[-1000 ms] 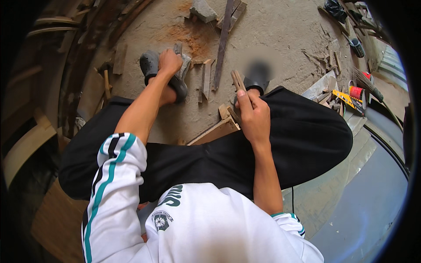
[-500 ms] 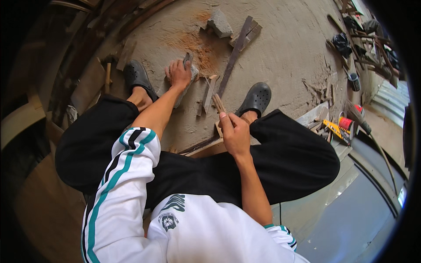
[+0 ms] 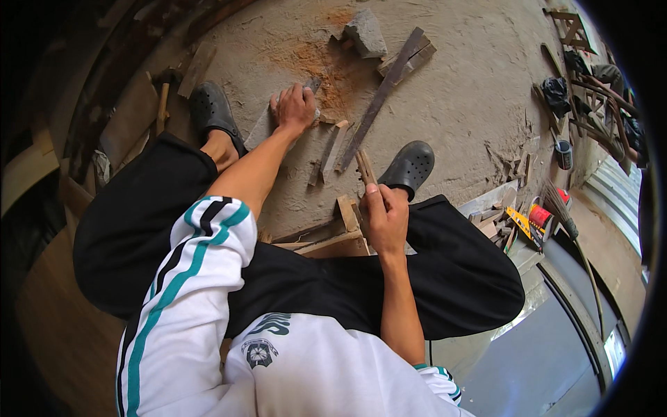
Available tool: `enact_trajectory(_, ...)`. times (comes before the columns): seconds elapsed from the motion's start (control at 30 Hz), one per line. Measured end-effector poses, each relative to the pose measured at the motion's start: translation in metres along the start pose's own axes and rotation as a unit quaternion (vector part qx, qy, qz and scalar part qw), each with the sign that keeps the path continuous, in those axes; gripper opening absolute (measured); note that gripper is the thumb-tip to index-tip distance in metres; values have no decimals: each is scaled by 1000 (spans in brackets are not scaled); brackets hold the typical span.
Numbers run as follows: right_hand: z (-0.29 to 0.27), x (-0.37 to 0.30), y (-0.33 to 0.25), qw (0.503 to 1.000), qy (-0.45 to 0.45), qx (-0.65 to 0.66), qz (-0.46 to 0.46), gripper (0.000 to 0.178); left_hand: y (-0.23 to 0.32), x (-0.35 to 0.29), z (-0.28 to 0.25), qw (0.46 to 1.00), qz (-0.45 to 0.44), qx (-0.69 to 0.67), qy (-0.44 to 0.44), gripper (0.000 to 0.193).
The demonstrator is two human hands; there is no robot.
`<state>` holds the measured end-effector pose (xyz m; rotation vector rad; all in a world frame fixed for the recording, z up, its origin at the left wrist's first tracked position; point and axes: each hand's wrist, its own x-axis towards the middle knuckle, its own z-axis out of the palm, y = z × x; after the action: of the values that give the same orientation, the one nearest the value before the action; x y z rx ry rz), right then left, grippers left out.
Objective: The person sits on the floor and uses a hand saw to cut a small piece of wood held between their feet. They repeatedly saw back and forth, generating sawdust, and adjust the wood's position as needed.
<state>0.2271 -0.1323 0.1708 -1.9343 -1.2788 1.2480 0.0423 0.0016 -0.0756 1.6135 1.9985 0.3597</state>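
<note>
My left hand (image 3: 293, 109) is closed over a dark flat piece (image 3: 313, 85) whose end sticks out past the fingers; its kind is unclear. Beneath that hand lies a pale grey slab (image 3: 261, 131) on the ground, partly covered by the palm and wrist. In front of my right knee, my right hand (image 3: 386, 217) grips a short split wooden stick (image 3: 365, 167), which points up and away. Wood strips (image 3: 333, 149) lie on the ground between the two hands. Nearer my lap is a wooden frame or box corner (image 3: 337, 244), partly hidden by my trousers.
A rough grey block (image 3: 366, 35) and a long dark strip (image 3: 384, 97) over a board lie ahead. My dark clogs (image 3: 410, 167) stand either side. To the right are wood scraps, a yellow tool (image 3: 522, 224), a red can (image 3: 539, 215) and a brush-like broom (image 3: 560, 208).
The view has shifted a little. My left hand has turned slightly, and more of the grey slab shows on its left side. My right hand has lowered a bit, still gripping the stick.
</note>
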Motion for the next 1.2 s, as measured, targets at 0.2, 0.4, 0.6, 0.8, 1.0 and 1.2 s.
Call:
enact_trajectory(0.2, 7, 0, 0, 998, -13, 36, 40, 36, 9, 7, 3, 998, -4, 60, 8, 48)
enact_trajectory(0.4, 7, -4, -3, 996, 1, 44, 79, 36, 5, 7, 7, 998, -6, 63, 21, 47)
enact_trajectory(0.6, 12, -14, 3, 996, 11, 69, 62, 44, 8, 6, 5, 998, 36, 39, 19, 46)
enact_trajectory(0.8, 19, -17, 5, 995, -2, 73, 67, 44, 0, 4, 4, 998, 46, 34, 24, 46)
enact_trajectory(1.0, 26, -16, 3, 997, -7, 55, 59, 43, 8, 5, -2, 1000, 0, 18, -23, 57)
enact_trajectory(1.2, 25, -14, 12, 999, -7, -6, 32, 41, 27, 18, -26, 991, -100, 15, -88, 78)
